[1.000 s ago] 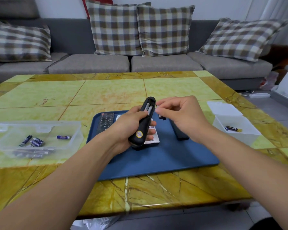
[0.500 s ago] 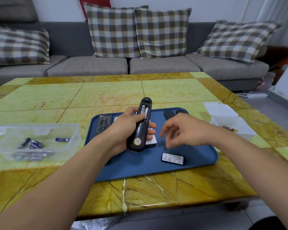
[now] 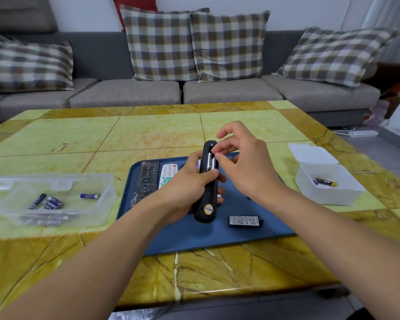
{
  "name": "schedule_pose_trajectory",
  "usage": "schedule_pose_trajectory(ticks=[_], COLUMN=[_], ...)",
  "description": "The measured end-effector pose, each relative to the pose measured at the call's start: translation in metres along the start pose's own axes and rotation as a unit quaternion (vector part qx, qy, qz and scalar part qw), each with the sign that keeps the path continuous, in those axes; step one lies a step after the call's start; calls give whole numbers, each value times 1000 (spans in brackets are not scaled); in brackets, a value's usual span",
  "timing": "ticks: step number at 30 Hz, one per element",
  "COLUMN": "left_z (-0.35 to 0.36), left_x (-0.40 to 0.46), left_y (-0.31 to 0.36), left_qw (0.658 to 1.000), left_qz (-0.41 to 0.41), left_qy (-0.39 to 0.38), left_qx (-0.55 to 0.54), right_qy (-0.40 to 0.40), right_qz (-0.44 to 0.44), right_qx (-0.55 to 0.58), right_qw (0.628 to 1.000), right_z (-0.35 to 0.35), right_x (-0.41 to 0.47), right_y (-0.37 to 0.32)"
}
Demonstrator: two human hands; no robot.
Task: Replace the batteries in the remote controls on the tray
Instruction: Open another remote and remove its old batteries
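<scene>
Nearest on the blue tray (image 3: 162, 236) lay the detached battery cover (image 3: 245, 221), and just above it the left hand (image 3: 185, 195) gripped the black remote (image 3: 207, 181) upright, compartment open, while the right hand (image 3: 243, 167) had its fingers (image 3: 217, 147) pinching the top of one battery (image 3: 213, 163). A battery pried against its spring could pop free and roll off the desk (image 3: 148, 135). Left, a clear box (image 3: 53, 199) held several batteries; right, a white box (image 3: 328, 181) held one or two.
</scene>
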State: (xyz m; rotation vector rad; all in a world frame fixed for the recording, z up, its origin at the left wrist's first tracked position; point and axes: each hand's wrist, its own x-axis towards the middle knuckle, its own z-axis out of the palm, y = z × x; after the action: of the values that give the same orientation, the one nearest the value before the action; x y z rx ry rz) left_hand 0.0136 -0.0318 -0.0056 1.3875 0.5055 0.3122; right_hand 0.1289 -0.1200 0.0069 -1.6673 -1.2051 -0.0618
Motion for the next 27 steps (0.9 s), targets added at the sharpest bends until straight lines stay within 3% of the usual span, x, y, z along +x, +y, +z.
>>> schedule_pose_trajectory(ticks=[16,21,25,27], left_z=[-5,-6,-5,-4], left_x=[-5,-4,0,1], left_y=[0,1,3,2], left_qw=[993,991,993,994], left_qz=[64,67,72,64], left_qy=[-5,-3,17,16], left_qx=[98,114,92,85], right_qy=[1,-1,36,80], right_qz=[-30,-7,62,171], right_qx=[-71,-40,68,222], right_qw=[997,999,995,957], right_z=[11,8,9,8], right_x=[3,6,2,3], right_y=[-9,-6,-5,-6])
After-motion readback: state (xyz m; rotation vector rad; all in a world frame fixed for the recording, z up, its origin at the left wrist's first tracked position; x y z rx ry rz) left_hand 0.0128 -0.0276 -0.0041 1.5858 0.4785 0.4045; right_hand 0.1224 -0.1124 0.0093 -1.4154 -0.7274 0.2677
